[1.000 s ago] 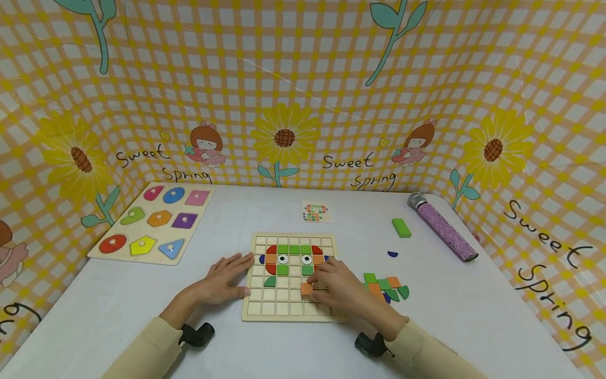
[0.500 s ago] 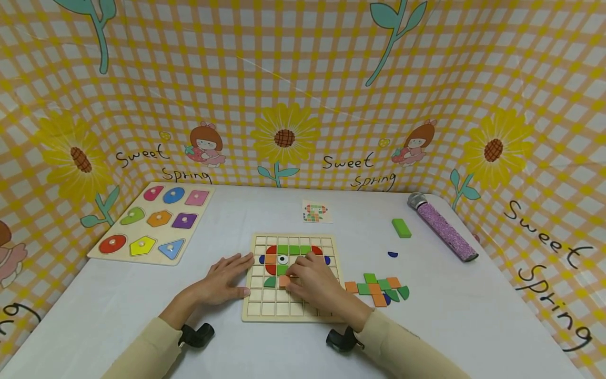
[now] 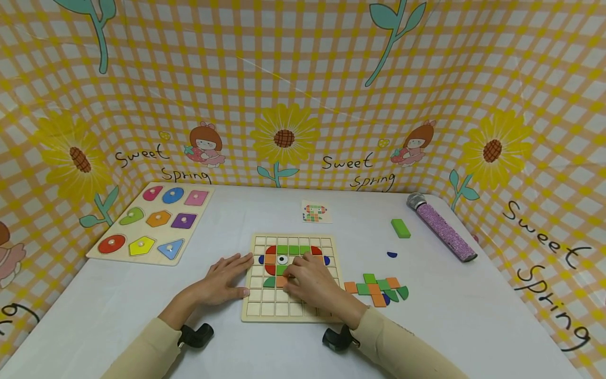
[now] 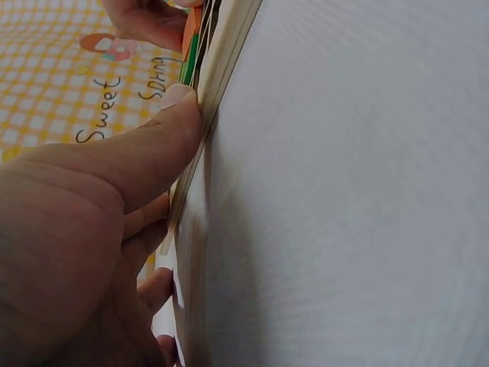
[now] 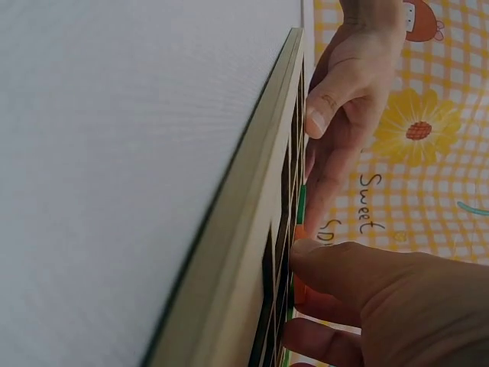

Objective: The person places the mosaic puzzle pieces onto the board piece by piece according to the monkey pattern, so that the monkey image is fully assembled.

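Note:
A wooden grid board [image 3: 255, 314] lies on the white table in the head view. My left hand [image 3: 220, 281] rests at its left edge, fingers straight, with the thumb [image 4: 172, 126] on the rim in the left wrist view. My right hand [image 3: 312, 281] reaches over the board and pinches an orange square tile [image 3: 281, 282] at a cell beside a green quarter-round tile [image 3: 269, 282]. Above it sit red, green, orange and blue tiles plus a round eye tile [image 3: 282, 259]. The right hand hides part of this pattern.
Several loose orange, green and blue tiles [image 3: 374, 288] lie right of the board. Behind it is a pattern card [image 3: 317, 211]. A green block [image 3: 401, 228], a blue half-round tile [image 3: 392, 255] and a glittery microphone [image 3: 445, 231] stand right; a shape puzzle [image 3: 151, 223] lies left.
My right hand has moved left across the board with the orange tile, to beside the green quarter-round, and the tile now sits lower there. My left hand has stayed put.

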The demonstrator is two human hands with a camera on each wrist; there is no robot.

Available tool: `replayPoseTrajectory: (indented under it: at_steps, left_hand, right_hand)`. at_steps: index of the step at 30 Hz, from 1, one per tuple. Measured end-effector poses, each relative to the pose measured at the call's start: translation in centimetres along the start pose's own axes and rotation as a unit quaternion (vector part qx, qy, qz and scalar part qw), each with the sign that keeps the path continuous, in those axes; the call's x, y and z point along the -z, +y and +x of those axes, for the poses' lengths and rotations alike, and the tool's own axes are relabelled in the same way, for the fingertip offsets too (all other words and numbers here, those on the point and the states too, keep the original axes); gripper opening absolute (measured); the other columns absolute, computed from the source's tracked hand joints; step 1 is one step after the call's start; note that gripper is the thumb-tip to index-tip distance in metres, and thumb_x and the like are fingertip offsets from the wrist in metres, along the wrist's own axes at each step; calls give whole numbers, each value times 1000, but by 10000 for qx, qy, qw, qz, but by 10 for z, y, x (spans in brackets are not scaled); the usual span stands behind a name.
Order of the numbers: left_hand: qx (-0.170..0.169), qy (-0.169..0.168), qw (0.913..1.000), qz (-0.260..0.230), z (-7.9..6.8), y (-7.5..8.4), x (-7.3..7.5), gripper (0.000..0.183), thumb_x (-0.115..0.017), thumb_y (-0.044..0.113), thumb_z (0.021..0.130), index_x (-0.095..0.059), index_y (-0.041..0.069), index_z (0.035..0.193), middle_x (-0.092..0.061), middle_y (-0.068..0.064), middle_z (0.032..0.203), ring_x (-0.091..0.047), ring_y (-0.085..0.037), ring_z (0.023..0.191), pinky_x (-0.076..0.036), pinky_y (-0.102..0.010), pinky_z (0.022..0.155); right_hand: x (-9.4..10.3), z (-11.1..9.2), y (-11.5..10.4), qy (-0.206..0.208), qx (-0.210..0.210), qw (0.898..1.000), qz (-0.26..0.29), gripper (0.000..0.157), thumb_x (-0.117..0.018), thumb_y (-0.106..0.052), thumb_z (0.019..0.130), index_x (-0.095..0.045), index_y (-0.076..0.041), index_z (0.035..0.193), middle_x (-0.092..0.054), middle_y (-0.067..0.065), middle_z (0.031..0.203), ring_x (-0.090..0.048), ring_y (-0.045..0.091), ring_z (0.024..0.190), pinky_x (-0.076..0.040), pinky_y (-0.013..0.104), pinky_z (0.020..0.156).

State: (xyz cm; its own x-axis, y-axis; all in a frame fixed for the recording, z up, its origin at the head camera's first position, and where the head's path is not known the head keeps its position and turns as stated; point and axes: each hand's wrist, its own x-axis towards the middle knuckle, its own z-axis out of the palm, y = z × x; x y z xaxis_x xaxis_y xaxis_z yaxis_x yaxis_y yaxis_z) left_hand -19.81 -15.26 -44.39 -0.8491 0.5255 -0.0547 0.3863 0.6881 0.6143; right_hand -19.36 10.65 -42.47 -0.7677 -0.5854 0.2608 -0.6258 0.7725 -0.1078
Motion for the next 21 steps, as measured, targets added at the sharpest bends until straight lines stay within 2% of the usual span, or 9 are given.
replayPoseTrajectory:
  at_steps: [9,13,17,21]
  left_hand:
    - [-43,-5,10000,-26,-1,0,-1,73,-64,32,88,-30,9,148,-23,-10,158,-11,-39,146,-2,-64,114]
    - [-65,-6,10000,-14,-1,0,-1,73,-64,32,88,-30,8,148,-23,-10,158,-11,-39,146,-2,-64,114]
    - [-34,-1,10000,-29,-1,0,0,73,-64,33,88,-29,9,148,-23,-10,158,-11,-38,146,-1,-64,114]
    - [-25,4,10000,-39,-1,0,0,73,-64,33,88,-29,9,148,-23,-10,158,-11,-38,146,-1,-64,114]
  right_hand:
    - [0,-1,0,-4,-41,10000,-68,22,-74,-37,79,-74,-19,92,-67,-4,91,-48,13,80,-41,26,71]
    - [5,-4,1,-48,-227,9997,74,22,-74,-34,79,-73,-18,95,-68,-4,93,-47,13,81,-41,26,72]
    - [13,-13,9,43,-439,9988,217,26,-77,-32,76,-73,-16,97,-67,-4,95,-49,14,85,-44,31,79]
    - [20,-25,23,175,-402,9989,164,29,-80,-32,73,-73,-16,97,-67,-3,96,-48,14,86,-44,32,78]
